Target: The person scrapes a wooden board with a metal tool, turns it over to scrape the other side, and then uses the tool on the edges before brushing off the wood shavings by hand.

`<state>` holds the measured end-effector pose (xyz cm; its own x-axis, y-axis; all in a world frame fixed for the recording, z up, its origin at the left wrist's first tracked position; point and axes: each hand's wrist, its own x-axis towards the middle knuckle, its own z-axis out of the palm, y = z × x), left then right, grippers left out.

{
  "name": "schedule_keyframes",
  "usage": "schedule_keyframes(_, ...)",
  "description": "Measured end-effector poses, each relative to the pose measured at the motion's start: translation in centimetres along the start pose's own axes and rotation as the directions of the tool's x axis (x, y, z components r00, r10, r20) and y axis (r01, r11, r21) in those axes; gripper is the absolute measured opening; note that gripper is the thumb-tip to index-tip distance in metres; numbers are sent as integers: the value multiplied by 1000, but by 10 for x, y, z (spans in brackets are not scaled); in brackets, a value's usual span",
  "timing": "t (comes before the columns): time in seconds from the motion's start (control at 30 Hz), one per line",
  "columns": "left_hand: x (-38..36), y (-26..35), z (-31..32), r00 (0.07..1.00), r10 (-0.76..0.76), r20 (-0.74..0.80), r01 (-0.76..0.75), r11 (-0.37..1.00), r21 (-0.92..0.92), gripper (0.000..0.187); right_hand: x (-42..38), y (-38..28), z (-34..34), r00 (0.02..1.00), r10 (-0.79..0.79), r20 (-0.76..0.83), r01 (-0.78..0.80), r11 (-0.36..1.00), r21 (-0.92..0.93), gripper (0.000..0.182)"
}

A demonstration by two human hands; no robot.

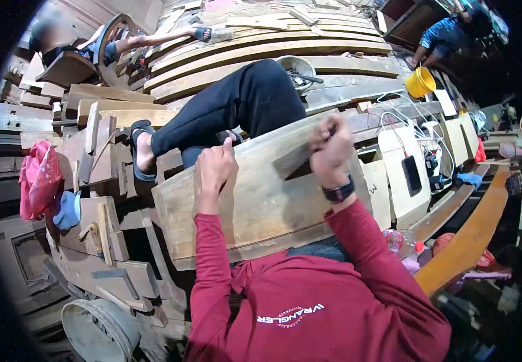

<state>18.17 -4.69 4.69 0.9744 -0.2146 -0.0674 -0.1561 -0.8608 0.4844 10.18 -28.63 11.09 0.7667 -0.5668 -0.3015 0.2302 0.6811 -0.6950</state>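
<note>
A broad, pale wooden board (255, 199) lies tilted across my lap, with a partly dark, angular cutout (300, 171) near its right half. My left hand (215, 168) grips the board's far edge, left of its middle. My right hand (331, 145), blurred and with a dark watch on the wrist, is raised over the board beside the cutout. Its fingers are curled; whatever they hold, if anything, is too small to make out.
Planks (273, 51) cover the floor ahead. A phone (411, 175) and white cables are at right, near a yellow bucket (420, 82). Two people sit beyond, at upper left and upper right. Hand tools (103, 235) and a whitish bucket (101, 330) are at left.
</note>
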Motion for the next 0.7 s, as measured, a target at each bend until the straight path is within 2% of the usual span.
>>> schedule_keyframes(0.07,-1,-2,3,1000,-17,16,17,1000,17,60,-23,24,19,997,24,68,-16,993,-116,30)
schedule_keyframes(0.17,4,-7,5,999,-32,31,32,999,12,61,-22,6,27,991,-119,59,127,976,-176,32)
schedule_keyframes(0.27,3,-7,3,998,-57,38,55,998,42,61,5,-11,9,976,-212,47,215,974,-70,32)
schedule_keyframes(0.3,3,-5,1,999,-40,31,38,998,47,59,-3,-4,14,995,-98,-26,97,995,-37,33)
schedule_keyframes(0.33,3,-5,2,999,-42,28,41,998,53,58,-10,14,14,996,-50,76,49,999,14,31)
schedule_keyframes(0.4,5,-4,4,999,-44,13,44,997,61,57,-30,41,22,998,44,49,-37,991,-127,28)
schedule_keyframes(0.43,3,0,0,997,-74,21,73,996,60,55,-31,39,23,997,41,58,-35,994,-99,26)
schedule_keyframes(0.47,2,0,-1,997,-72,34,70,996,60,54,-25,29,22,999,-25,32,29,990,-135,27)
schedule_keyframes(0.53,2,0,-3,995,-89,40,87,995,52,53,-1,7,13,997,-71,-8,71,997,-2,31)
schedule_keyframes(0.6,1,2,-3,996,-84,23,83,995,47,54,-2,13,9,994,-107,26,108,994,-32,31)
schedule_keyframes(0.63,2,-3,2,997,-79,11,78,996,42,54,-13,25,6,990,-64,129,75,994,-83,35)
schedule_keyframes(0.67,3,-2,3,997,-71,0,71,997,32,54,-25,38,18,999,16,50,-10,992,-123,38)
schedule_keyframes(0.7,2,3,-4,997,-73,22,73,997,16,54,-29,40,20,992,34,124,-16,989,-147,37)
